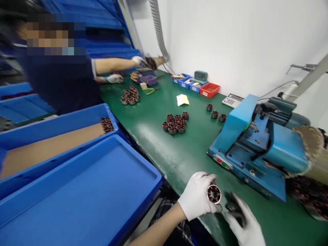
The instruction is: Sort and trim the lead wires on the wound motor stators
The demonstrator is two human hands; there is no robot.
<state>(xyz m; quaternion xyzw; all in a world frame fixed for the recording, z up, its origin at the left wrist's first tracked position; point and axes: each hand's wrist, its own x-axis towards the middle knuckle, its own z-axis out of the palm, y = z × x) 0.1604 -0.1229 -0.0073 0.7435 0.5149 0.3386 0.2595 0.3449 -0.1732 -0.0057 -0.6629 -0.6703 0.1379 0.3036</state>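
Note:
My left hand (197, 196), in a white glove, is closed around a copper-wound motor stator (214, 194). Its round open end, with dark coils inside a pale rim, faces me above the bench's front edge. Just to the right is my right hand (243, 218), also white-gloved, with dark, smeared fingertips. Its thumb and fingers are apart, and I make out nothing held between them, though motion blurs them. A cluster of similar stators (175, 123) stands farther back on the green bench (151, 126).
A blue belt-sander-like machine (246, 147) stands right, with more stators (314, 196) beside it. Three stators (214, 114) line up near a calculator (232, 100). Blue trays (84, 191) lie left. A co-worker (58, 75) reaches over the far bench end, near green-handled pliers (152, 91).

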